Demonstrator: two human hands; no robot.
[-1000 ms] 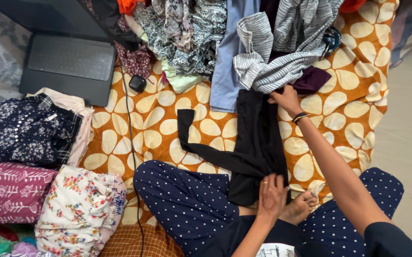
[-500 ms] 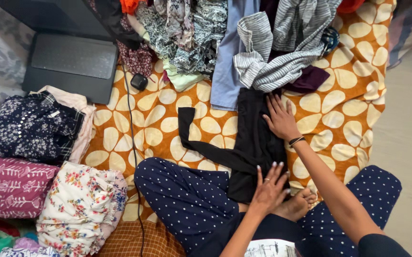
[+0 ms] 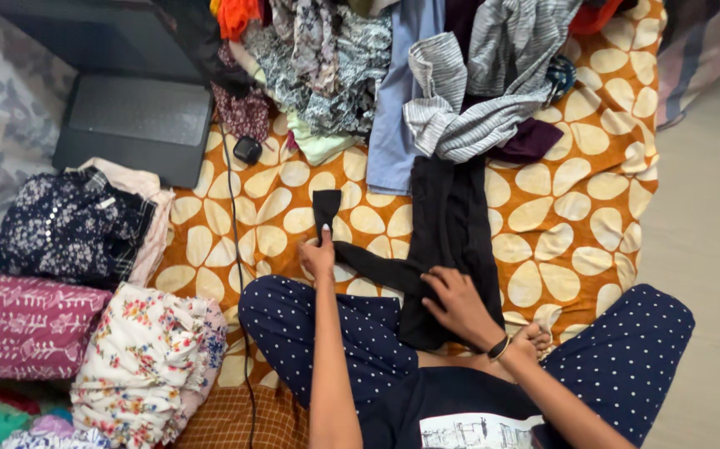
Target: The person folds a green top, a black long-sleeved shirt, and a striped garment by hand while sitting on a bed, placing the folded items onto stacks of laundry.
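A black long-sleeved garment (image 3: 451, 216) lies flat on the orange sheet with cream petals (image 3: 576, 208), just in front of my crossed legs in dotted navy trousers. Its left sleeve (image 3: 368, 264) stretches out sideways. My left hand (image 3: 318, 256) pinches that sleeve near the cuff. My right hand (image 3: 458, 304), with a dark band on its wrist, rests with fingers spread on the lower part of the garment's body.
A heap of unfolded clothes (image 3: 460, 91) lies beyond the garment. Folded stacks sit at left: dark floral (image 3: 65, 224), pink (image 3: 19, 320), white floral (image 3: 144, 357). A dark laptop (image 3: 135, 125), a small black device (image 3: 248, 150) and its cable (image 3: 235, 249) are nearby. Bare floor (image 3: 709, 249) runs along the right.
My right hand slid from the top of the garment down to its lower part. My left hand left the hem and took hold of the outstretched sleeve at left.
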